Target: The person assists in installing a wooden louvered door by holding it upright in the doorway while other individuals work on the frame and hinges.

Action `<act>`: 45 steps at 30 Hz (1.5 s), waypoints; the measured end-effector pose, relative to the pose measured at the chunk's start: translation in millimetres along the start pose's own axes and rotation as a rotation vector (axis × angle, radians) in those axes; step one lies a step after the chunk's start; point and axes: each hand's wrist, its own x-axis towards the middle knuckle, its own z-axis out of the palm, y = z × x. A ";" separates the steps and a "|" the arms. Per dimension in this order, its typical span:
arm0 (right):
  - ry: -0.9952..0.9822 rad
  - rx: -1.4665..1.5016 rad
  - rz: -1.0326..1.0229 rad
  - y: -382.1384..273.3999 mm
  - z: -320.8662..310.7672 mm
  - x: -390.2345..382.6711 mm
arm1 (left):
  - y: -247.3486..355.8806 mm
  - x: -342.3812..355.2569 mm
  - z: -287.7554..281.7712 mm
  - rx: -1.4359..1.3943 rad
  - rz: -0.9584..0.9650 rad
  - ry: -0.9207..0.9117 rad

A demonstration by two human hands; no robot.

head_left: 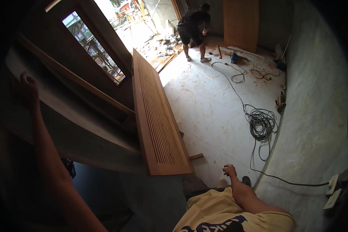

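My left hand (29, 83) is raised at the far left against a curved grey edge (65, 116), fingers curled; what they grip is unclear. My right hand (229, 170) hangs low near my body, fingers loosely bent and apart, holding nothing visible. Between my arms a long wooden slatted door panel (158, 131) lies tilted on its long side beside a dark wall. Its near end is closest to my right hand, next to a short wood piece (196, 156) on the floor.
Another person (191, 29) bends beside an upright slatted panel (240, 23) near a bright, cluttered doorway. Coiled cable (261, 123), a blue power tool (234, 58) and wood scraps (280, 102) lie on the dusty white floor (205, 116). A wall socket (332, 183) is at lower right.
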 end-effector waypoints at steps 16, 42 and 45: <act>-0.003 0.027 0.019 1.6 -0.1 6.0 | 11.9 4.1 -43.1 -0.108 -0.103 -0.020; -0.012 0.033 -0.009 -4.2 -0.8 -0.4 | 15.1 5.4 -52.7 -0.054 -0.125 -0.105; -0.011 0.024 -0.006 -4.1 0.0 -0.1 | 14.0 4.8 -53.4 -0.032 -0.127 -0.091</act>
